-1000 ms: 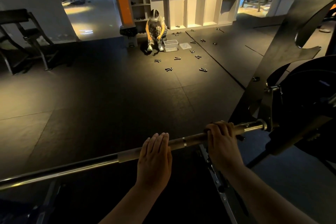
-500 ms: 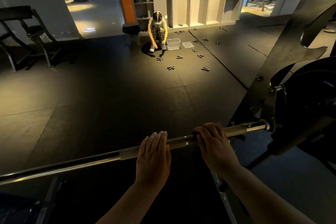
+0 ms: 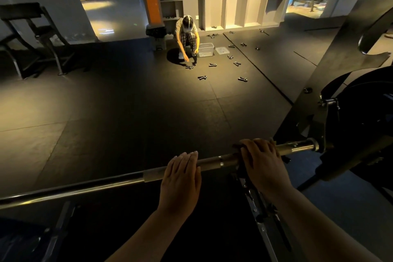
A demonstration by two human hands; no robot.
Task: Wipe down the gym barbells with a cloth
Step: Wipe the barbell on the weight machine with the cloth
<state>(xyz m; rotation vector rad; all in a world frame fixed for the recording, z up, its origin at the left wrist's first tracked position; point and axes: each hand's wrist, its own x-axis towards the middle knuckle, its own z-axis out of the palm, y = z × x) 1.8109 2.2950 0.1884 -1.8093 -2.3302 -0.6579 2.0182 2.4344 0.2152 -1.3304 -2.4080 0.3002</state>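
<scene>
One long barbell [image 3: 85, 186] runs across the front, low on the left and higher on the right, where its end meets one big black plate [image 3: 365, 125]. Two hands are on it. The left hand [image 3: 180, 181] lies flat on the bar, fingers straight and together. The right hand [image 3: 262, 166] curls round the bar over one dark cloth [image 3: 237, 148]. Far back, one person [image 3: 187, 36] squats by one clear box [image 3: 205, 49].

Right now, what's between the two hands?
Only bare barbell with a silver ring, from the left hand to the cloth under the right hand; head view.
</scene>
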